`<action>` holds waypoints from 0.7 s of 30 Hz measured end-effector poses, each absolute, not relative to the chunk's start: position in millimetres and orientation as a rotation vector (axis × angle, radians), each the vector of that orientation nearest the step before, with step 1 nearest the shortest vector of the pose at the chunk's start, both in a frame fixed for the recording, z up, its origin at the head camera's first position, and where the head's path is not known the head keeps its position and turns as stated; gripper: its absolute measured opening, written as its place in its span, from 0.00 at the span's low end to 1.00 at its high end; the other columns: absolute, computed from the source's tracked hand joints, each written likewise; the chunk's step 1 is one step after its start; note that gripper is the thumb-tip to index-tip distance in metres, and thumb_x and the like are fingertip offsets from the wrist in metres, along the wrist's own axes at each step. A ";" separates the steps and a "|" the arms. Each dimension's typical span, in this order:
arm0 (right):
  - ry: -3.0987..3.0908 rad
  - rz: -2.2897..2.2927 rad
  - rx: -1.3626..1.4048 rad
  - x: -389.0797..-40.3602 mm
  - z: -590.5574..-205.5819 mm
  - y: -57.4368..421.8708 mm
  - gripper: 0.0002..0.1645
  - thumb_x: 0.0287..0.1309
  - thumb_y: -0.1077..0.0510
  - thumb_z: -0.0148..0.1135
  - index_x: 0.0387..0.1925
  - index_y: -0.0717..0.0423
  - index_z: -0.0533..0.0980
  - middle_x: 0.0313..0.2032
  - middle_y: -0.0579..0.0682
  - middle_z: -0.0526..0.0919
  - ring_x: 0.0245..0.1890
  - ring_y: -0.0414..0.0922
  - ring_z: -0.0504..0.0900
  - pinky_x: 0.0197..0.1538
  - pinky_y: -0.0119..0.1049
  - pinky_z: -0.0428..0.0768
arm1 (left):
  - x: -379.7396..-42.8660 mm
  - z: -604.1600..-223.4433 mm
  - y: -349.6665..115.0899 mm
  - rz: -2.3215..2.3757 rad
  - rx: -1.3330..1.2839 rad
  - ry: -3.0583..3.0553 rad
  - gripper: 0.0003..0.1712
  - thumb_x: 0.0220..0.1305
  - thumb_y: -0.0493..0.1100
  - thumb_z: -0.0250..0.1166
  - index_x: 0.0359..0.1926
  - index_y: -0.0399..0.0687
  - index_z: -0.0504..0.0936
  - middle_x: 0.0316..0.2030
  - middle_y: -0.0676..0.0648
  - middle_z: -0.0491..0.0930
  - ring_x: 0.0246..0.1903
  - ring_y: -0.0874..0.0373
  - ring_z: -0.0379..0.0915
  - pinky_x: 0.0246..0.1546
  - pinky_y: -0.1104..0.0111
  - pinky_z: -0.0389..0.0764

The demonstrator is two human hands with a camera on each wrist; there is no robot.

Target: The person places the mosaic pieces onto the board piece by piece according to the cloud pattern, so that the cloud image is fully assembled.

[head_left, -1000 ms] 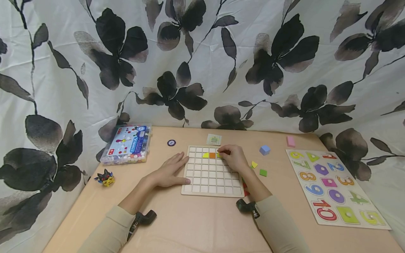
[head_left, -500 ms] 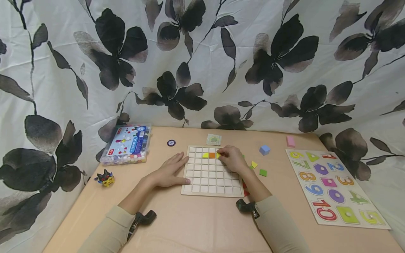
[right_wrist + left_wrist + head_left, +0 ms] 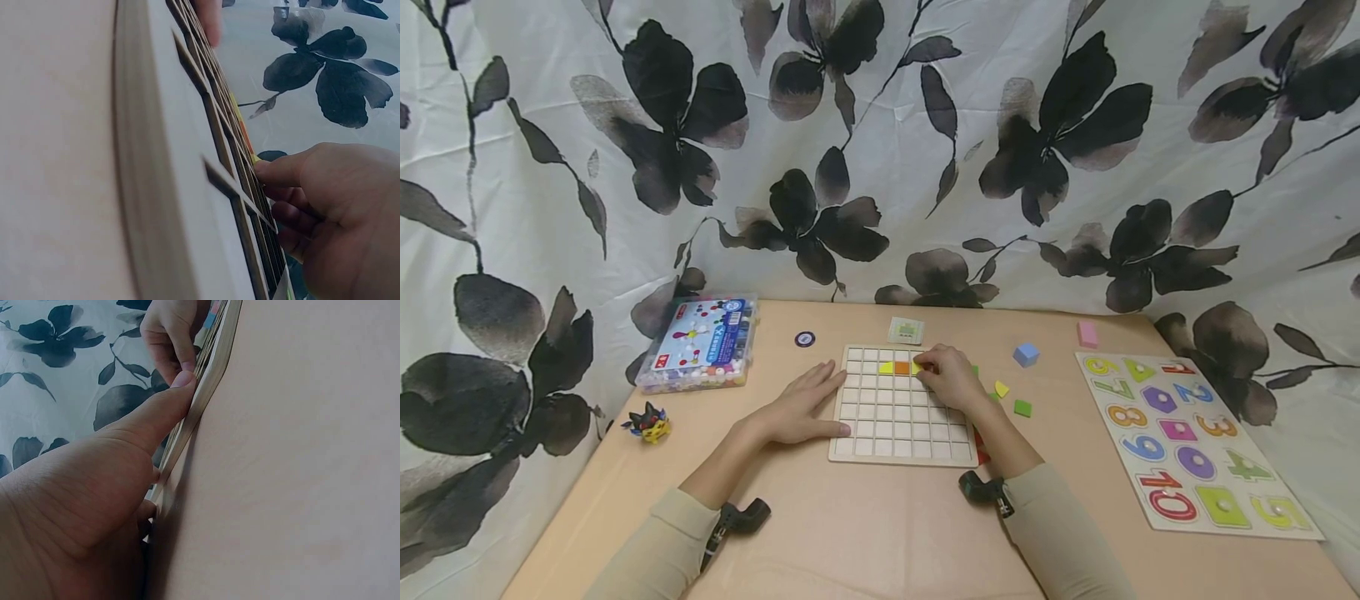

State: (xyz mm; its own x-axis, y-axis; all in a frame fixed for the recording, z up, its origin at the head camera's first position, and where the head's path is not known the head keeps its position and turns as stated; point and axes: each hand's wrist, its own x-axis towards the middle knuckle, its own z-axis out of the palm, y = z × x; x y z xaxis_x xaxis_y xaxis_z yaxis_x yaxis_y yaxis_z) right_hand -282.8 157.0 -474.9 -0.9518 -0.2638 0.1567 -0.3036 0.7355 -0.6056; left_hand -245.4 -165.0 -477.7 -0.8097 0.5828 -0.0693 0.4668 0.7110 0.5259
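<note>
A pale wooden grid board (image 3: 904,461) lies on the table between the two hands. The left hand (image 3: 801,408) rests against its left side, fingers extended and thumb on the rim; in the left wrist view the thumb (image 3: 165,400) reaches over the edge. Near the far side of the grid, a yellow tile (image 3: 887,367) and an orange tile (image 3: 901,367) sit side by side in one row. Just right of them, the right hand (image 3: 953,379) pinches another yellow tile (image 3: 916,367), its fingers curled and partly hiding it. The right wrist view shows the thumb at that tile (image 3: 256,159).
Beyond the board lies a small patterned card (image 3: 906,331). To the right are a green tile (image 3: 1022,408), a yellow piece (image 3: 1002,389), red pieces (image 3: 982,457), a blue block (image 3: 1026,355), a pink block (image 3: 1087,334) and a number puzzle (image 3: 1232,530). A plastic case (image 3: 703,333) and figurine (image 3: 649,423) stand left.
</note>
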 end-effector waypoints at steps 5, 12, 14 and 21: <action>-2.870 1.019 0.476 -282.1 -474.1 156.5 0.17 0.67 0.61 0.69 0.55 0.59 0.85 0.40 0.50 0.83 0.38 0.46 0.74 0.42 0.37 0.71 | -244.9 -476.6 -164.5 0.726 0.847 2.689 0.59 0.64 0.71 0.66 0.83 0.48 0.52 0.84 0.38 0.39 0.83 0.38 0.32 0.81 0.40 0.41; -2.843 1.048 0.485 -280.3 -470.5 159.1 0.19 0.68 0.60 0.68 0.58 0.60 0.83 0.46 0.53 0.84 0.39 0.46 0.75 0.42 0.38 0.74 | -245.3 -478.1 -165.0 0.730 0.854 2.690 0.59 0.64 0.71 0.66 0.83 0.48 0.52 0.84 0.37 0.39 0.83 0.38 0.32 0.80 0.39 0.41; -2.831 1.059 0.483 -278.9 -467.0 160.4 0.19 0.68 0.59 0.68 0.59 0.59 0.83 0.48 0.54 0.84 0.40 0.47 0.75 0.42 0.38 0.75 | -245.4 -478.4 -165.0 0.725 0.852 2.690 0.59 0.64 0.71 0.66 0.84 0.48 0.52 0.84 0.37 0.39 0.83 0.38 0.32 0.80 0.39 0.41; -2.785 1.101 0.474 -270.6 -447.1 166.6 0.22 0.68 0.57 0.69 0.61 0.57 0.82 0.53 0.54 0.83 0.46 0.49 0.77 0.47 0.41 0.78 | -245.4 -478.0 -165.3 0.728 0.834 2.689 0.59 0.64 0.71 0.66 0.83 0.49 0.52 0.84 0.38 0.39 0.83 0.38 0.32 0.80 0.39 0.42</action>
State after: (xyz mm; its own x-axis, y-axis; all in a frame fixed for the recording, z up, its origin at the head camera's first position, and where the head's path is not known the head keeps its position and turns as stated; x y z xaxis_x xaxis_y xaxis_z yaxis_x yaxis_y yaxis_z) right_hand -270.6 166.6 -447.1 -0.9453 -0.2466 0.2137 -0.3261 0.6885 -0.6478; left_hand -245.4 -165.3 -478.0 -0.8106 0.5811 -0.0725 0.4652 0.7140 0.5232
